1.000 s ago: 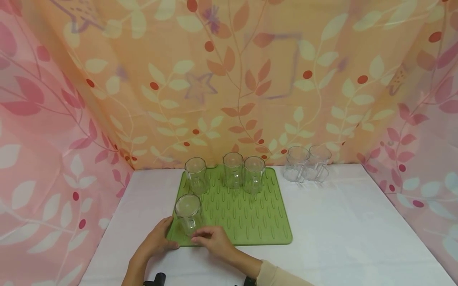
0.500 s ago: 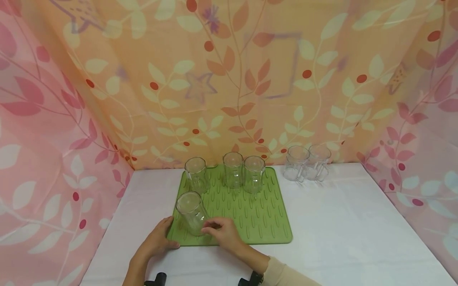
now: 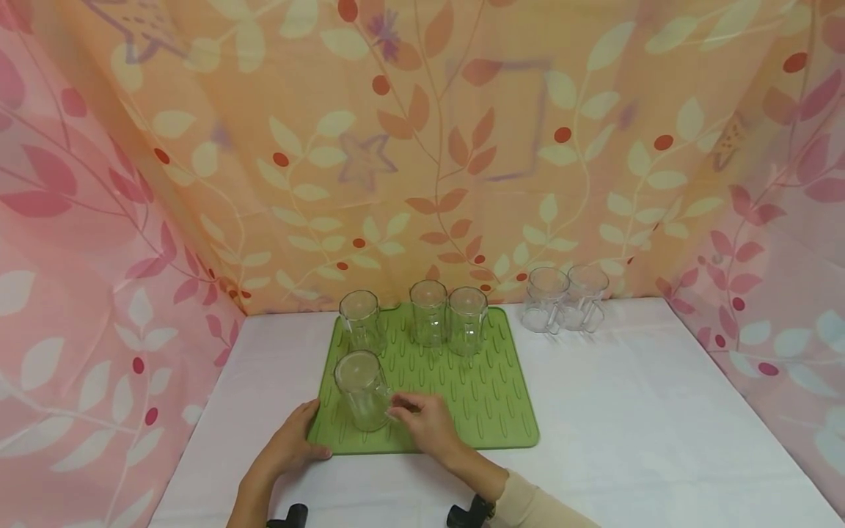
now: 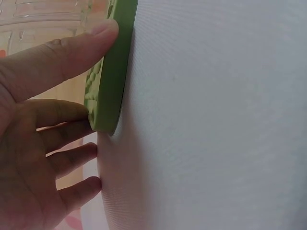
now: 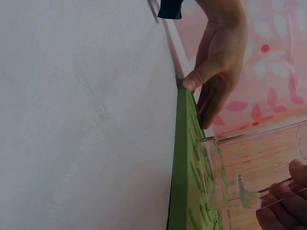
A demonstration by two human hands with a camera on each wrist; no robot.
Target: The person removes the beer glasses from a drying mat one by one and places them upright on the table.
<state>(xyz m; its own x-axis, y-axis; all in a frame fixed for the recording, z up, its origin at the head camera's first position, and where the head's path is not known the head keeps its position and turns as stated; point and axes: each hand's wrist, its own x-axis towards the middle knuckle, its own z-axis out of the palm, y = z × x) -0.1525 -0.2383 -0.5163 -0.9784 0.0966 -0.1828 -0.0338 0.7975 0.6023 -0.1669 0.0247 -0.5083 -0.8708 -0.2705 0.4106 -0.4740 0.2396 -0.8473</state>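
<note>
A clear glass mug (image 3: 361, 392) is upside down at the front left of the green ridged mat (image 3: 475, 411), its handle facing right. My right hand (image 3: 425, 425) pinches that handle between thumb and fingers; in the right wrist view the mug's rim touches or nearly touches the mat. At the mat's front left corner rests my left hand (image 3: 290, 438), its fingers fairly straight. In the left wrist view the thumb (image 4: 72, 55) lies on the mat's front edge, while the fingers touch its left side and the tablecloth.
Three more upside-down glass mugs, one at the back left (image 3: 363, 323) and a pair (image 3: 449, 323), stand on the mat. Two upright mugs (image 3: 564, 299) are on the white tablecloth (image 3: 634, 396) at the back right. Patterned curtains (image 3: 422, 147) enclose the back and sides.
My right hand has moved to the right and slightly back, turning the mug so its handle swings from the front to the right. The mug has shifted slightly right. My left hand stays put.
</note>
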